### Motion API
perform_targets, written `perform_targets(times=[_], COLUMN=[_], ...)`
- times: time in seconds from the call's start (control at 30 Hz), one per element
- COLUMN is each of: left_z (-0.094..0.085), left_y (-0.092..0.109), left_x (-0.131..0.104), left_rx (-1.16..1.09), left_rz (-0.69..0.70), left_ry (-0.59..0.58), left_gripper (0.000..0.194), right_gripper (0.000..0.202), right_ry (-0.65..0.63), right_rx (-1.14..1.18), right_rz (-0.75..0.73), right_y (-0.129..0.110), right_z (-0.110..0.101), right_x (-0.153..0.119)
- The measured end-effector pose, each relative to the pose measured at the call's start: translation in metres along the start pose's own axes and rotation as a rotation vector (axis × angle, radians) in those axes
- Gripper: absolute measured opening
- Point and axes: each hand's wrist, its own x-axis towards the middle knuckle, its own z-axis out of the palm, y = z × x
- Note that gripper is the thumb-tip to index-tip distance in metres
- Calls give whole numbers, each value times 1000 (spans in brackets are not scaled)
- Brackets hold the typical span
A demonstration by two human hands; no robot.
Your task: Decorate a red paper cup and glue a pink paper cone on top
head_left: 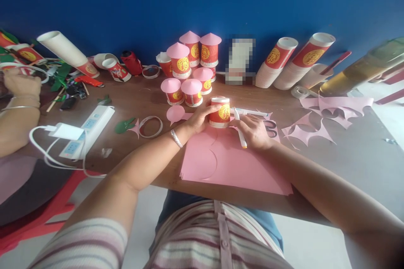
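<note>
My left hand [200, 118] is closed around the left side of a red paper cup [222, 114] with a gold emblem, standing at the far edge of a stack of pink paper [233, 164]. My right hand [252, 131] grips a white marker [242, 136], its upper end close to the cup's right side. Part of a drawn curve shows on the top pink sheet. Behind my right hand lies another white pen [252, 112]. Pink-roofed cups [192, 92] stand behind my left hand.
Stacked cups [285, 56] lean at the wall. Pink scraps [311, 130] lie at the right. On the left are a power strip [88, 132], a tape ring [150, 127] and another person's hand [23, 84].
</note>
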Motion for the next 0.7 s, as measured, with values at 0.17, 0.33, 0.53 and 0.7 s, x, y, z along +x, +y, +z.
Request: perform_targets(times=[0.17,0.33,0.53,0.7], left_z=[-1,-2,-5,-7], left_y=[1,2,2,2], left_x=[0,-1,-1,0], left_rx=[-18,-28,-36,-14], left_rz=[0,-8,-36,-10], left_ry=[-10,-1,-1,-15], left_gripper=[45,44,40,41], right_gripper=[11,13,15,21], right_ry=[13,-20,1,64], right_rx=[-12,15,92,95], right_rz=[-29,22,174,350], right_y=[-1,1,4,7], right_z=[-1,0,3,1], right_x=[3,1,-4,-3])
